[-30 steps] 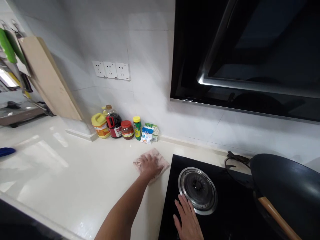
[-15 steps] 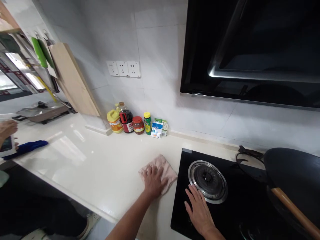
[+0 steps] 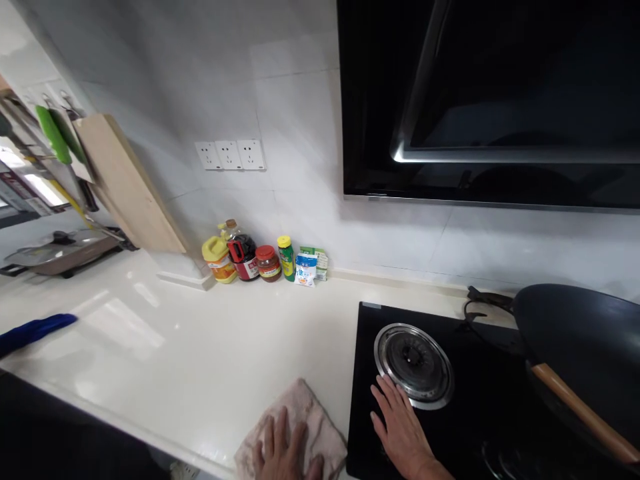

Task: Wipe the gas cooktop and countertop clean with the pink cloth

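Observation:
A pale pink cloth (image 3: 313, 417) lies spread on the white counter, beside the left edge of the black gas stove (image 3: 480, 393). My left hand (image 3: 283, 450) rests flat on this cloth with its fingers apart; the wrist is cut off by the bottom of the view. On the stove glass, my right hand (image 3: 403, 427) lies with fingers stretched out, its fingertips at the rim of the round burner (image 3: 414, 365). Nothing is held in it.
A wok (image 3: 585, 333) with a wooden handle stands on the stove's right side. Along the wall are a yellow jug (image 3: 219, 259), a dark sauce bottle (image 3: 243, 257), a red-lidded jar (image 3: 268, 264) and a green shaker (image 3: 287, 259). A blue cloth (image 3: 37, 332) lies left.
My left hand has drawn the pink cloth toward the counter's front edge. My right hand stays by the burner. The view has shifted, and the other person's hands at the left are out of sight.

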The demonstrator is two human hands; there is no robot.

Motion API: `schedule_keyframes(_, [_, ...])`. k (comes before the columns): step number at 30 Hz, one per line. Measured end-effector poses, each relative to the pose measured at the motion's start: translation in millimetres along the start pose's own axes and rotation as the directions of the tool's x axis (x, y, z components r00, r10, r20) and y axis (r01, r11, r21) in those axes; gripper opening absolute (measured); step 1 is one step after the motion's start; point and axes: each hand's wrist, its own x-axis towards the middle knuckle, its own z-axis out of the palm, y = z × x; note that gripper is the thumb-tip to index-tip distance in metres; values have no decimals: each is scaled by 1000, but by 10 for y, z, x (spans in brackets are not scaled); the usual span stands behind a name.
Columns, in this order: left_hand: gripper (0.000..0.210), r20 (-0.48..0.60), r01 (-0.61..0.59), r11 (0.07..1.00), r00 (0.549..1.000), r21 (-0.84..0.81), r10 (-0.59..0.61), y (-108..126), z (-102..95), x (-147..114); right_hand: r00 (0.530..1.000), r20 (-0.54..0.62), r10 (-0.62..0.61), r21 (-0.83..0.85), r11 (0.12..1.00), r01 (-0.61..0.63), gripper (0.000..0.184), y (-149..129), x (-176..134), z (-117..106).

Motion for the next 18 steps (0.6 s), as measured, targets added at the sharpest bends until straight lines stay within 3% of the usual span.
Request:
schedule_keyframes(7, [74,139,-8,997,990,-80,19,434,-317,1382,998,43,35,6,999,-35,51,-37,33,-83])
schedule_keyframes(12, [85,224,43,993,974,-110,-18,607,-350,2301,997,58,44,2,999,-44,51,-53,41,-128])
schedule_keyframes(15, [84,235,48,993,972,-111,-21,624,-289,2540,996,72,57,21,998,-58,50,-64,52,-161])
schedule_keyframes(18, [76,235,34,994,972,-102,-9,553,-243,2481,994,85,65,38,997,-69,50,-70,64,-189])
